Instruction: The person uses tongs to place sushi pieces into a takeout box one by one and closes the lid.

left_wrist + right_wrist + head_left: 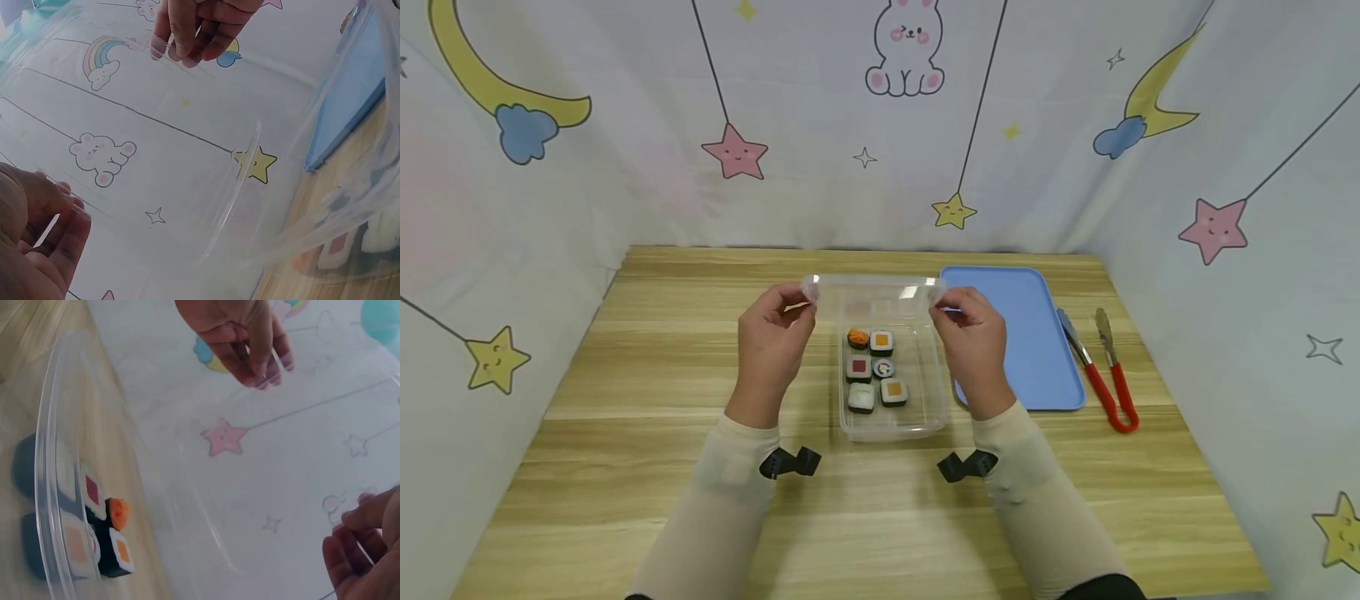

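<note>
A clear plastic box lies on the wooden table with several toy sushi pieces inside, mostly along its left side. Its transparent lid stands raised at the far end. My left hand pinches the lid's left corner between thumb and fingers. At the opposite corner, my right hand pinches the edge the same way. The left wrist view shows both hands, left and right, on the lid's rim. Through the clear plastic in the right wrist view appear a red-centred sushi piece and an orange-topped one.
A blue tray lies just right of the box, partly behind my right hand. Farther right are red-handled tongs, their tips spread and pointing away. A white patterned curtain hangs behind the table and along its sides.
</note>
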Motion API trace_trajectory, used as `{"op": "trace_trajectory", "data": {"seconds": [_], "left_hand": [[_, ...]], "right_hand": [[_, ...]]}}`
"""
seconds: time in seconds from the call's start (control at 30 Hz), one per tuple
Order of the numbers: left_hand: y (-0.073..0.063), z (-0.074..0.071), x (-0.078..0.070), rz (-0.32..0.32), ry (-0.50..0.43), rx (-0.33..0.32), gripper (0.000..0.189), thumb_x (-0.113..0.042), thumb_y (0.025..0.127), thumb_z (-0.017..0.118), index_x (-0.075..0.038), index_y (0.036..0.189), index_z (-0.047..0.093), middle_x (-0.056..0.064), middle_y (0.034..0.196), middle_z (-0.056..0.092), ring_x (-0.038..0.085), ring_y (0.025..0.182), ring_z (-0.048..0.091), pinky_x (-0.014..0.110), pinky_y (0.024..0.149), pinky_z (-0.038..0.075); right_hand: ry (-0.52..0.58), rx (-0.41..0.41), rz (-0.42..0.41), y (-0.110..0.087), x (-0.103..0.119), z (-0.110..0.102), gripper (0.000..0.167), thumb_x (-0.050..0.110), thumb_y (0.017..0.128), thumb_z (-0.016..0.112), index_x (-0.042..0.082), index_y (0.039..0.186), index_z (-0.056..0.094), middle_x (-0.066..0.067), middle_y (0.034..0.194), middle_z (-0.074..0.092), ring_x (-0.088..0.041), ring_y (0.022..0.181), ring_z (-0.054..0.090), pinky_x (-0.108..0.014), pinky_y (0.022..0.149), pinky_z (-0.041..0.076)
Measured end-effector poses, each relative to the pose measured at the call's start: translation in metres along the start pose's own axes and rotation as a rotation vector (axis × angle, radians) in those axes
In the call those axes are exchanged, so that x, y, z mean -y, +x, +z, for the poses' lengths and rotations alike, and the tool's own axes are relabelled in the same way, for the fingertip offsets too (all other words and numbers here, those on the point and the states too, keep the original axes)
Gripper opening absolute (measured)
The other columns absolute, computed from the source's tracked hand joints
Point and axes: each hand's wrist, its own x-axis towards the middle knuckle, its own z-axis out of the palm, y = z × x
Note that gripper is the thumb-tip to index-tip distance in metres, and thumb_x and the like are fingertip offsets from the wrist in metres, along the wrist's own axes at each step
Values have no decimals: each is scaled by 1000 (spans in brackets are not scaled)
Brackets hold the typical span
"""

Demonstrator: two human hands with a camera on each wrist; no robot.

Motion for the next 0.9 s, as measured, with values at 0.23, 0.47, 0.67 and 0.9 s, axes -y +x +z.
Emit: {"op": "trace_trajectory", "data": {"seconds": [0.23, 0.47, 0.67, 0.9], "left_hand": [[-5, -1, 5, 12, 67, 32, 13, 0, 97, 69, -4, 107, 76, 7, 111, 71, 20, 110, 67, 29, 98, 59], [-6, 1, 15, 99, -6, 46, 6, 3, 93, 74, 3, 99, 75, 10, 111, 74, 18, 108, 66, 30, 96, 59], [-10, 1, 21, 80, 40, 57, 14, 10, 94, 65, 2, 90, 75, 8, 116, 72, 19, 113, 65, 27, 93, 59], [-15, 2, 31, 49, 13, 78, 13, 15, 91, 64, 8, 89, 74, 12, 119, 69, 22, 119, 63, 25, 96, 58]], "right_hand": [[-16, 33, -4, -4, 1, -3, 9, -12, 90, 71, -13, 98, 76, -24, 100, 68, -23, 95, 62, -19, 82, 57], [-6, 40, 3, -6, -5, -4, 7, -11, 91, 71, -16, 95, 74, -29, 101, 67, -14, 94, 61, -19, 81, 57], [12, 22, 17, -7, -14, -6, 5, -16, 89, 70, -17, 92, 74, -29, 98, 67, -11, 90, 64, -16, 80, 59], [39, 43, 53, -8, -29, -9, 5, -16, 89, 70, -16, 93, 74, -23, 97, 69, -21, 94, 66, -21, 84, 61]]}}
